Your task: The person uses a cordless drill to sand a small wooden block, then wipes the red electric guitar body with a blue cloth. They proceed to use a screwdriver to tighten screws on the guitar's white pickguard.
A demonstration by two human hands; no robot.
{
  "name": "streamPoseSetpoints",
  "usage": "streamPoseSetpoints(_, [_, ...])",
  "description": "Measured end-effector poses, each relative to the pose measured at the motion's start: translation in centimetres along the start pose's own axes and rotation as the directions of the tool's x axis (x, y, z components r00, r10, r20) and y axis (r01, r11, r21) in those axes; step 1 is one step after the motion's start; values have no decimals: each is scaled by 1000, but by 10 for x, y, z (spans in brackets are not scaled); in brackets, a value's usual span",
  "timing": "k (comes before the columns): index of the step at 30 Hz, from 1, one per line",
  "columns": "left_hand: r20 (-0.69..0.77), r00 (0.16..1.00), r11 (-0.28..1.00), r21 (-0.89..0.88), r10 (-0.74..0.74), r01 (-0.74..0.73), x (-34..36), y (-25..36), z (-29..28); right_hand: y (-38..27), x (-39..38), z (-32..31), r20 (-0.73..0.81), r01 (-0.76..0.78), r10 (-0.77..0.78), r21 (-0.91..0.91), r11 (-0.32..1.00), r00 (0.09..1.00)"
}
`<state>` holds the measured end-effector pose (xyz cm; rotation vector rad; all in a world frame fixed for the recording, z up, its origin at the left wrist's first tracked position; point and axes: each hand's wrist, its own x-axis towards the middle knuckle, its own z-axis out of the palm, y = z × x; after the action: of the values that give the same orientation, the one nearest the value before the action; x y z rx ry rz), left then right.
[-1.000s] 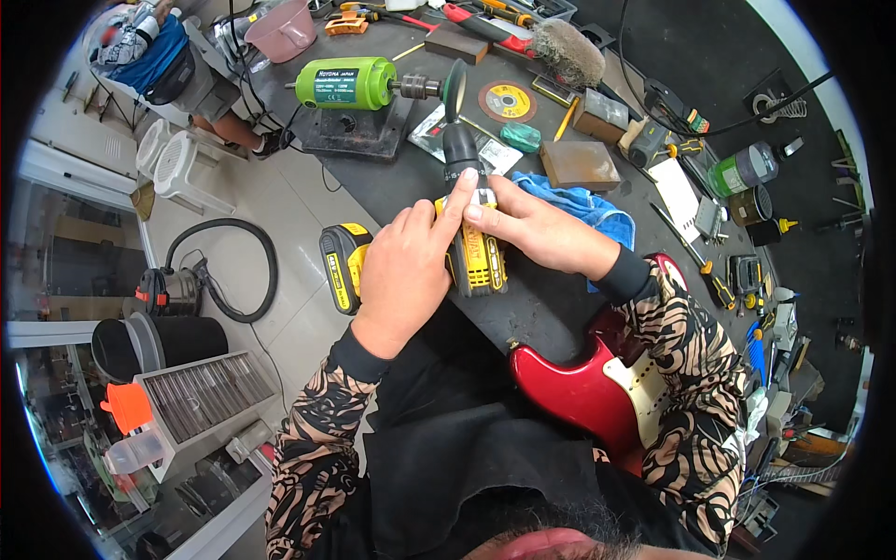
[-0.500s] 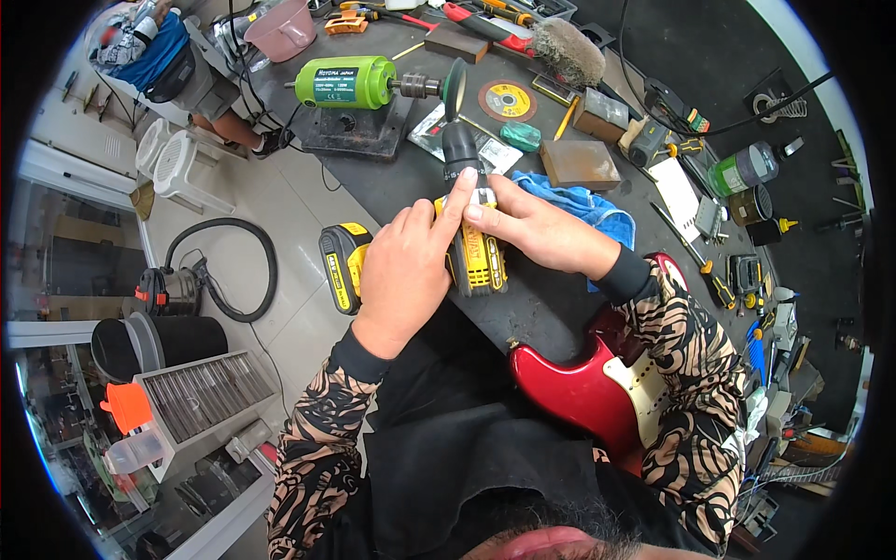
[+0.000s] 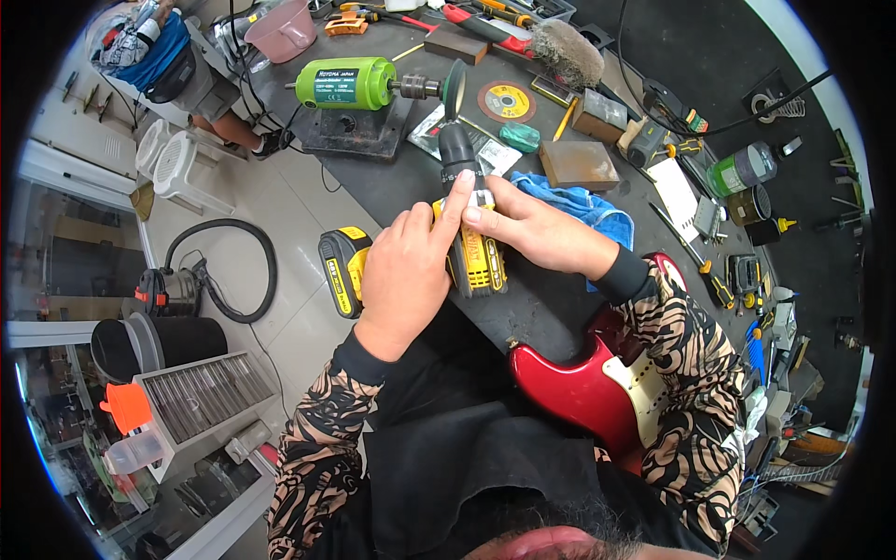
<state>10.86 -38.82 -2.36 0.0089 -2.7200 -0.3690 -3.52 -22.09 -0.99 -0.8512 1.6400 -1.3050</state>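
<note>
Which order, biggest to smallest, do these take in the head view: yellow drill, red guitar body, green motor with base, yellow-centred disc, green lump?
1. Red guitar body
2. Yellow drill and green motor with base: too close to rank; the drill is partly covered
3. Yellow-centred disc
4. Green lump

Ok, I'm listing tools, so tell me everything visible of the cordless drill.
The cordless drill has a yellow, plastic-looking housing with black slots, a dark marked collar and a black chuck pointing away from the person. A yellow-and-black battery pack shows left of the left hand, which hides the handle and stretches its index finger to the collar. The right hand touches the housing. Whether it rests on the bench is unclear.
</note>
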Motion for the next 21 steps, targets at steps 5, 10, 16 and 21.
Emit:
streamPoseSetpoints(5, [-1, 1000, 1000, 7, -4, 4, -1, 0, 1, -5, -1, 0, 9, -1, 1, 9, 1000, 1000])
streamPoseSetpoints(10, [0, 1000, 1000, 4, -8, 8, -1, 1, -1, -9, -1, -2, 16, -53, 54, -27, 998, 998])
streamPoseSetpoints(16, [-15, 1000, 1000, -5, -5, 5, -2, -1, 2, -10, -2, 1, 19, -9, 8, 24, 1000, 1000])
streamPoseSetpoints(21, [-17, 1000, 1000, -4, 2, -2, -2, 0, 0, -8, -1, -2, 17, -52, 53, -39, 998, 998])
